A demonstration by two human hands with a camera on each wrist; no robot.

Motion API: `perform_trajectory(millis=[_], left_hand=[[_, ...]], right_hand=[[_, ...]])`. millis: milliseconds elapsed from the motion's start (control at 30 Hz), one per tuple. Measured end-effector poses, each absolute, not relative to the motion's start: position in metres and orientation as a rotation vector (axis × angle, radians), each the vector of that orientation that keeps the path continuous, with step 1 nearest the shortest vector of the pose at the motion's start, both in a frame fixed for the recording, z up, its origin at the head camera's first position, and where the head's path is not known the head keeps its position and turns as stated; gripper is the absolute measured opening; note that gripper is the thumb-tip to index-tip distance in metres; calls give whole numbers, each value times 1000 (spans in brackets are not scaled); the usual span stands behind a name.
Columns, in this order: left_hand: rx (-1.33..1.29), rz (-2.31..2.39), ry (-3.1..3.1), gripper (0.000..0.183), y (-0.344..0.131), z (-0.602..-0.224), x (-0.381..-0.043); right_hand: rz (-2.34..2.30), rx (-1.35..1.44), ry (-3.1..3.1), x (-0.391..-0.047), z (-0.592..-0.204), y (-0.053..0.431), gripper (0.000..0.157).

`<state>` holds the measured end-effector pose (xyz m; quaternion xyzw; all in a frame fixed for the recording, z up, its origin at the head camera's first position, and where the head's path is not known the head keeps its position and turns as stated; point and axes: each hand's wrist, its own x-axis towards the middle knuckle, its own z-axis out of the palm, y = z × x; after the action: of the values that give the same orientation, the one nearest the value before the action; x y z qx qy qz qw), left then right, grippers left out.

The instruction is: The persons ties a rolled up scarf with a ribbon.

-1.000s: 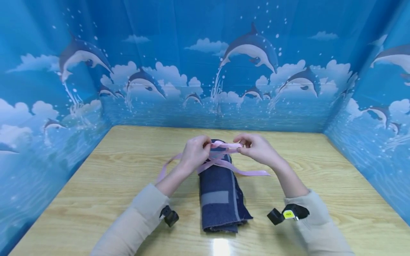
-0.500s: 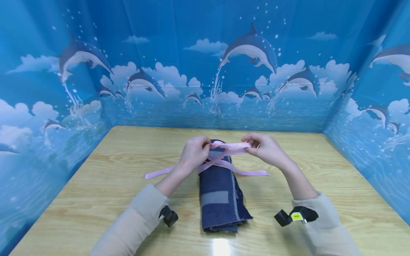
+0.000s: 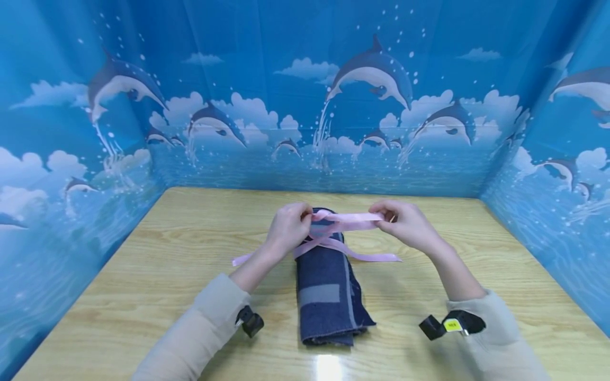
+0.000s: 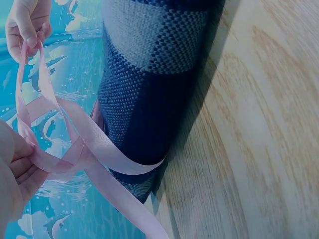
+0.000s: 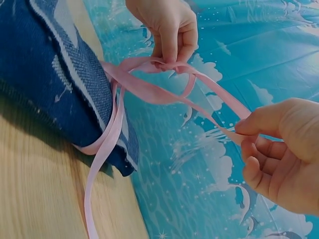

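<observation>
A rolled dark-blue cloth [image 3: 320, 312] with grey-blue checks lies lengthwise on the table, a pink ribbon [image 3: 335, 244] round its far part. My left hand [image 3: 288, 227] pinches the ribbon just above the roll's far end. Off to the right, my right hand [image 3: 405, 225] pinches a ribbon loop between thumb and fingers, drawn out sideways from the left hand. In the right wrist view both strands of the loop [image 5: 219, 94] run to the right fingertips. One loose ribbon tail trails right on the table; another pokes out left, partly behind my left forearm.
The wooden table [image 3: 190, 233] carries the roll. A blue curtain [image 3: 267, 159] printed with dolphins stands behind the table and along both sides. Black wrist cameras [image 3: 250, 321] sit on both sleeves.
My right hand has moved right, stretching the ribbon loop longer and flatter. The left hand stays nearly in place. The left ribbon tail has shifted; the roll has not moved.
</observation>
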<state>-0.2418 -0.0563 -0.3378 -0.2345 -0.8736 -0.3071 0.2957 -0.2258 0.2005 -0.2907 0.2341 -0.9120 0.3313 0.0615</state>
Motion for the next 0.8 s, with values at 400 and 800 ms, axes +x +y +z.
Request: perform_trajectory(millis=[400, 800], left_hand=[[-635, -794, -2326, 8, -56, -336, -240], [-613, -786, -2348, 8, -57, -336, -238]], right_hand=[[946, 692, -2750, -223, -291, 213, 24], [945, 653, -2780, -218, -289, 226, 24]])
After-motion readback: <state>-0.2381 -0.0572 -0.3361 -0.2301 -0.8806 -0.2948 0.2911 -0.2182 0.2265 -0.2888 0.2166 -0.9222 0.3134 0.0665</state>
